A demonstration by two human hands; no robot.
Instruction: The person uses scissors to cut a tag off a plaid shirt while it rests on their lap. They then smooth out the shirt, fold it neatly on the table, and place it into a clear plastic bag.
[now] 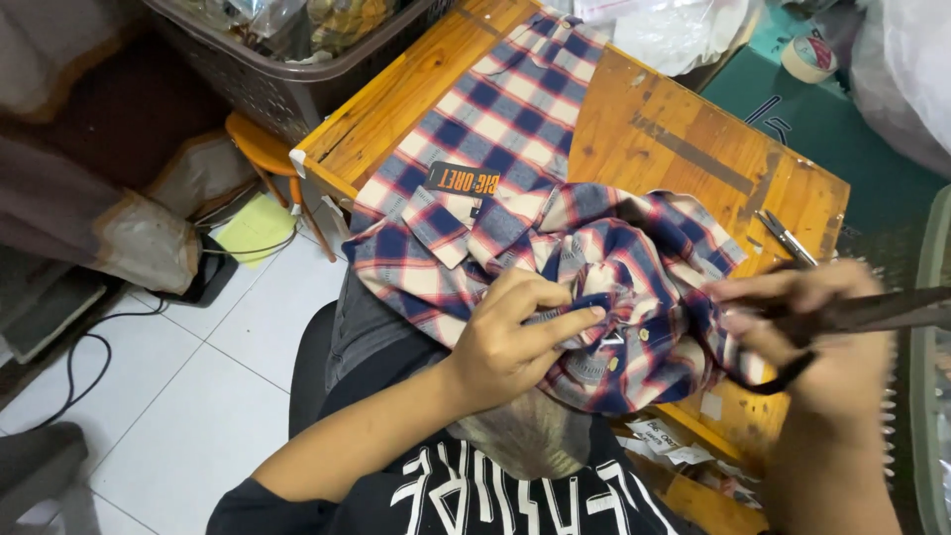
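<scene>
A plaid shirt (505,129) in blue, red and cream lies across a small wooden table (684,149), with a black hang tag (462,181) at its collar. My left hand (520,337) pinches a bunched part of the shirt near its white buttons. My right hand (827,337) holds dark scissors (872,312), blurred, with the blades pointing right and the hand close to the shirt's edge.
A small pair of snips (788,238) lies on the table's right side. A dark plastic basket (287,69) sits at the table's far left corner, clear plastic bags (674,30) at the back, a tape roll (807,57) beyond. An orange stool (263,149) stands on white floor tiles.
</scene>
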